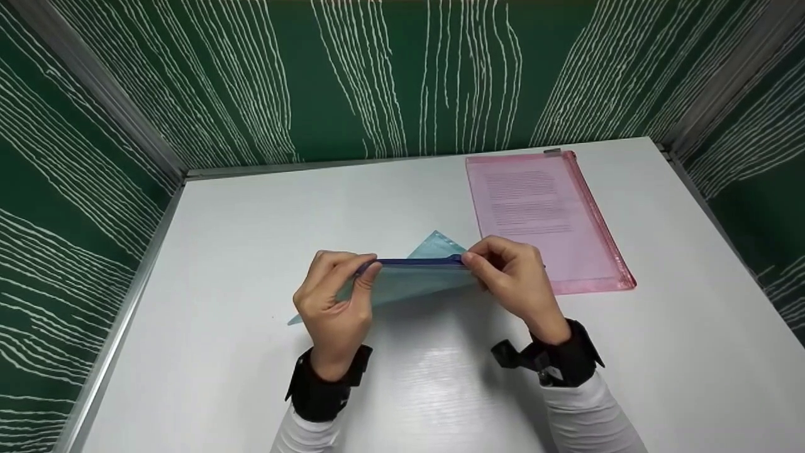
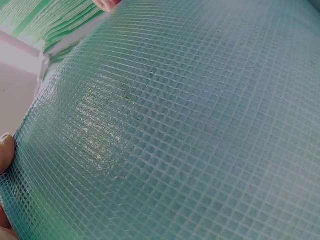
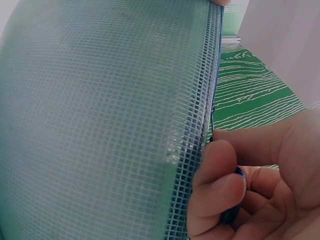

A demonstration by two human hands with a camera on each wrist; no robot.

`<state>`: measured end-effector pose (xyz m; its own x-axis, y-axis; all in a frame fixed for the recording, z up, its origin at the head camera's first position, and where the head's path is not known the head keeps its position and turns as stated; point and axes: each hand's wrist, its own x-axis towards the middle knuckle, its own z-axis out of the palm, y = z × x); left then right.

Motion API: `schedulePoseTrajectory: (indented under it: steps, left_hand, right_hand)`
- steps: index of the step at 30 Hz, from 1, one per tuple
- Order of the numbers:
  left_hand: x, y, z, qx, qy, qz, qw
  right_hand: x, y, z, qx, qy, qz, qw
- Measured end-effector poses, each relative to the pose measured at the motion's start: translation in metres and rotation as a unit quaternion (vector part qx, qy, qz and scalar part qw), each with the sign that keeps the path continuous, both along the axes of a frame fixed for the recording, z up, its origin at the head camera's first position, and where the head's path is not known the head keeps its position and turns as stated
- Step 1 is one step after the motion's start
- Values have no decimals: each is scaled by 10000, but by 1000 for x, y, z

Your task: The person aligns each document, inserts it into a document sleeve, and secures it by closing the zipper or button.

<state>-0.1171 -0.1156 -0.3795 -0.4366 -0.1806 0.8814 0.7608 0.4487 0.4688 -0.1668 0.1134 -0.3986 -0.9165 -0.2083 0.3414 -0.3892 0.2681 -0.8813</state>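
1. The left hand (image 1: 333, 302) is raised, its fingers curled and pinching.
2. The right hand (image 1: 512, 277) is level with it, thumb and fingers pinched together.
3. Both wrists wear black straps.

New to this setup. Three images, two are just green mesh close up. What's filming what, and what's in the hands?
No machine here: a person works with two bare hands, wearing a camera on the head and one on each wrist. The head view looks down at a white table walled by green panels. The left hand and right hand each pinch one end of the dark blue zip edge of a teal mesh pouch, lifted off the table. The wrist views sit so close that the pouch's gridded mesh fills them; the right wrist view also shows fingers on the zip end. A pink zip pouch holding a printed sheet lies flat at the back right.
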Motion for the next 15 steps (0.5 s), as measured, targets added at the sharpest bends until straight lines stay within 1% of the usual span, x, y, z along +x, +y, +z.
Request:
schedulePoseTrajectory:
  steps: [6, 11, 15]
  left_hand:
    - [-1, -1, -2, 51, -20, -8, 10000]
    - [0, -5, -1, 146, 50, 58, 9999]
    - [0, -7, -1, 160, 47, 55, 9998]
  right_hand:
    - [0, 0, -1, 14, -57, 12, 10000]
    - [-2, 2, 1, 13, -147, -211, 9997]
    - [3, 0, 12, 55, -231, -306, 9993]
